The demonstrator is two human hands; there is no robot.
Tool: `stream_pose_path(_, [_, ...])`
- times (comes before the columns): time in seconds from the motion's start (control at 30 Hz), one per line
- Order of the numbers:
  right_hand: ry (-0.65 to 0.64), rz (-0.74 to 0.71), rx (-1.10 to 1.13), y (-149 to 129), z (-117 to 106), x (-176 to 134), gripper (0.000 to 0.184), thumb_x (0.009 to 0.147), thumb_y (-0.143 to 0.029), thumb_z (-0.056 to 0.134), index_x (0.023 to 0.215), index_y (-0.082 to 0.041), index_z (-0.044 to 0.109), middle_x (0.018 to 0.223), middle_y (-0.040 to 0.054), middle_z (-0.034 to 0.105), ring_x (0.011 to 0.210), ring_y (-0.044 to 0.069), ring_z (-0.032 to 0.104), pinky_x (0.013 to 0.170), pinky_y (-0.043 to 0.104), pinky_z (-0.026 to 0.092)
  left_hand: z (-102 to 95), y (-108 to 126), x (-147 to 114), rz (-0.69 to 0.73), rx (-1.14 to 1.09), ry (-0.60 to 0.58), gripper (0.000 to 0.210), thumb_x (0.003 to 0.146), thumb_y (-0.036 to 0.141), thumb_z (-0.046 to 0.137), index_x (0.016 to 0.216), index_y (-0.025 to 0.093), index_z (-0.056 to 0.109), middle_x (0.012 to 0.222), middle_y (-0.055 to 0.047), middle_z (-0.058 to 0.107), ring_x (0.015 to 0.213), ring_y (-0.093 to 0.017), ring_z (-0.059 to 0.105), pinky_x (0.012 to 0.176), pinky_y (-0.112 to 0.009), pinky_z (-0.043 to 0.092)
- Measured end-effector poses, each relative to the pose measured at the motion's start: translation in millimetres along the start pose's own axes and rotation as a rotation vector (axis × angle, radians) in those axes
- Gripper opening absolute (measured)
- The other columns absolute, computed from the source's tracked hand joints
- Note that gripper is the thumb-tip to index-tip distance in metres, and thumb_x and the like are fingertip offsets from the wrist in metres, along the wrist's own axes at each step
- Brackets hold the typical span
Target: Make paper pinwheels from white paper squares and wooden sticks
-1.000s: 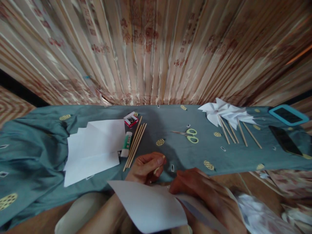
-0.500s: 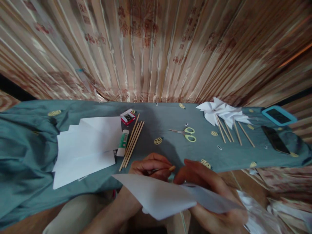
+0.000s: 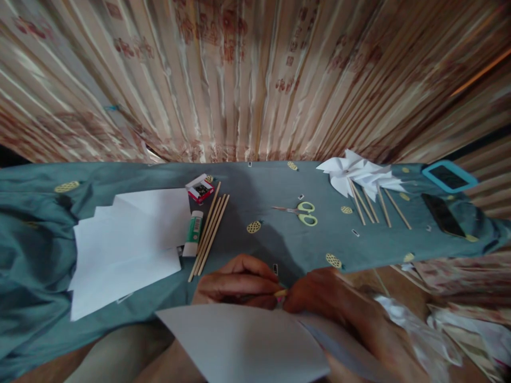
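Note:
Low in front of me, my left hand (image 3: 239, 281) is closed around a thin wooden stick (image 3: 281, 293), of which just the pale tip shows between the fingers. My right hand (image 3: 331, 298) has its fingers curled against that same tip, with a white folded paper (image 3: 247, 340) at its palm. The paper bows in wide flaps across both wrists and hides much of the lower fingers. A small pinkish spot shows under the stick tip, too small to name.
On the green cloth (image 3: 235, 244) lie white paper sheets (image 3: 128, 244), a glue stick (image 3: 193, 234), several wooden sticks (image 3: 209, 239) and a small red box (image 3: 199, 189). Scissors (image 3: 299, 211) are mid-table. Rightward are paper pinwheels (image 3: 355, 173), a phone (image 3: 443, 213) and a blue-framed tablet (image 3: 450, 176).
My right hand has come left, its fingers now touching the stick tip. The paper has dropped lower and nearer to me. The whole view has shifted slightly.

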State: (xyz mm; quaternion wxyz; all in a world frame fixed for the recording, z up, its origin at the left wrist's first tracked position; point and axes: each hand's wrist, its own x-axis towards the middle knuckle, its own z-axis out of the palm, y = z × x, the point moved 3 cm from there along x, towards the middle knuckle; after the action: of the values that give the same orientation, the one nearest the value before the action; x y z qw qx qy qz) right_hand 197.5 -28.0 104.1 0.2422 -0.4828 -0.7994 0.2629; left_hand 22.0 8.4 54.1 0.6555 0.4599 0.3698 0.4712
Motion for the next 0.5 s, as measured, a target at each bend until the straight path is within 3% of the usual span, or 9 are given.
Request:
stream_pose_path(0.13, [-0.035, 0.046, 0.054, 1.3, 1.7, -2.7, 0.052, 0.077, -0.037, 0.064, 0.126, -0.05, 0.055, 0.081, -0.0027, 0.073, 0.066, 0.024, 0.07, 0.044, 0.032, 0.056, -2.6, 1.7, 0.4, 0.019, 0.045, -0.071, 0.007, 0.068, 0.03, 0.08, 0.075, 0.034, 0.08, 0.078, -0.007, 0.071, 0.063, -0.016, 0.063, 0.058, -0.026, 0.052])
stream_pose_path(0.33, [0.046, 0.0, 0.065, -0.8, 4.1, -3.5, 0.042, 0.084, -0.036, 0.06, 0.126, -0.038, 0.059, 0.083, 0.0001, 0.073, 0.069, 0.021, 0.07, 0.048, 0.028, 0.056, -8.4, 3.2, 0.0, 0.099, 0.098, -0.195, 0.011, 0.074, 0.025, 0.076, 0.084, 0.028, 0.08, 0.086, -0.009, 0.073, 0.07, -0.016, 0.066, 0.063, -0.024, 0.055])
stream_pose_path(0.5, [0.199, -0.018, 0.145, -2.2, 8.8, -2.8, 0.028, 0.089, -0.043, 0.055, 0.109, -0.03, 0.069, 0.069, 0.0006, 0.069, 0.057, 0.017, 0.064, 0.063, 0.026, 0.059, -4.0, 10.1, -5.2, 0.129, 0.104, -0.101, 0.01, 0.076, 0.026, 0.075, 0.085, 0.025, 0.08, 0.087, -0.008, 0.071, 0.073, -0.014, 0.065, 0.071, -0.022, 0.055])
